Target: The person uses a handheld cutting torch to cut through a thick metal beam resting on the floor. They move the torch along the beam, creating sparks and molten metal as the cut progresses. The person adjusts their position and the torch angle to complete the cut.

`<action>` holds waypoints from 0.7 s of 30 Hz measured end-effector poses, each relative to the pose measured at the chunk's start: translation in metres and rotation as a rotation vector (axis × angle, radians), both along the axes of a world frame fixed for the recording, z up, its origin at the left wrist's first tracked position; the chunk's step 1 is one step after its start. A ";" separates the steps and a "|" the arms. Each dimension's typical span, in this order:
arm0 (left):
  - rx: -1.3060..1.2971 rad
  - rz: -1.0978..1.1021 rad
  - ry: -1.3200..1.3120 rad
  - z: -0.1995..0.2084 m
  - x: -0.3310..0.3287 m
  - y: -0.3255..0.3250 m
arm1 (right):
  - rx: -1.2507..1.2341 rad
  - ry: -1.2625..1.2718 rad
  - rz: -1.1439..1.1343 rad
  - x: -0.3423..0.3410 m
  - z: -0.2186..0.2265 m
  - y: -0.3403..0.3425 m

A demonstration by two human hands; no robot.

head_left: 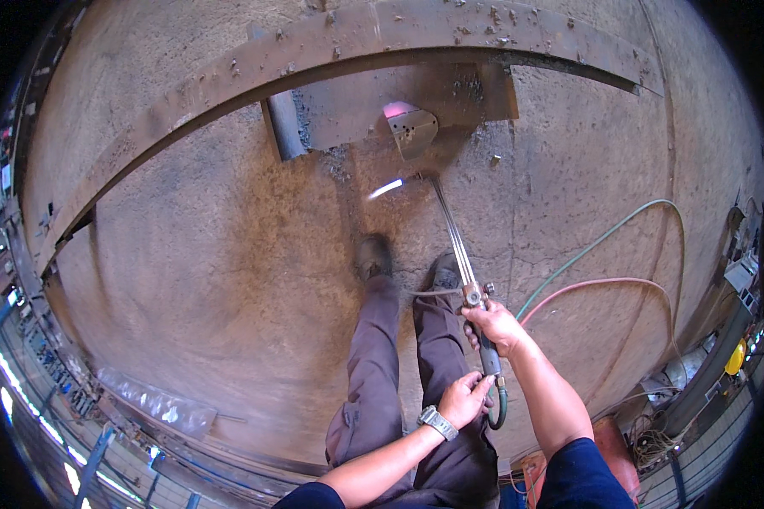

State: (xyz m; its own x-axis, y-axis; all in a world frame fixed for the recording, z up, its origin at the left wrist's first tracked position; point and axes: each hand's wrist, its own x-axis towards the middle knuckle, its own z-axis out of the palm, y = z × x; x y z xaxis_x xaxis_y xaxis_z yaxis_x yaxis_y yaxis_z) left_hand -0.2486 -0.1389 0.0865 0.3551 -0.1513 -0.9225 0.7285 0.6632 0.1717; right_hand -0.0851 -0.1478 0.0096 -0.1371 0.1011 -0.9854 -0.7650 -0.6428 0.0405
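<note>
A cutting torch (455, 233) reaches away from me, its long metal tubes ending in a bent tip. From that tip a bright white-blue flame (386, 188) points left. My right hand (494, 327) is wrapped round the torch's handle, just behind the valve body. At the handle's rear end, my left hand (465, 402) has its fingers closed by the hose fittings; the exact part they pinch is partly hidden. Beyond the flame stands a small metal plate (413, 136) with several holes, a pink glow at its upper left edge.
A long, rusty steel beam (229, 78) spans the far side, with a wide metal piece (339, 110) against it. A green hose (598, 237) and a red hose (607, 282) loop over the floor at right. Clear plastic wrap (157, 403) lies at lower left.
</note>
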 end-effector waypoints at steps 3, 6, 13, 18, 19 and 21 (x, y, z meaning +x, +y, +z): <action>-0.015 0.054 0.003 -0.010 -0.003 0.007 | 0.057 -0.032 -0.008 0.004 -0.003 0.015; 0.060 0.021 -0.015 0.004 0.010 0.025 | 0.078 -0.032 0.005 0.002 0.000 0.022; 0.019 -0.012 -0.055 0.007 0.006 0.021 | 0.010 -0.091 0.044 -0.002 0.008 0.018; 0.194 -0.115 -0.209 -0.016 -0.029 0.001 | 0.085 -0.316 0.240 -0.002 0.016 0.003; 0.422 -0.201 -0.256 -0.014 -0.043 -0.004 | 0.063 -0.366 0.328 0.000 0.021 0.001; 0.871 -0.389 -0.350 0.002 -0.081 -0.015 | 0.060 -0.535 0.496 -0.001 0.026 -0.012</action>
State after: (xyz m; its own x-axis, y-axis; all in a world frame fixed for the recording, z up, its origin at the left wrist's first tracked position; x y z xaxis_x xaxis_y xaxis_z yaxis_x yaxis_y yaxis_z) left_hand -0.3292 -0.1536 0.0885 0.6959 0.3615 -0.6205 0.6831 -0.0667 0.7273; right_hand -0.0861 -0.1597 0.0352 0.3178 0.2084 -0.9250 -0.2882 -0.9081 -0.3037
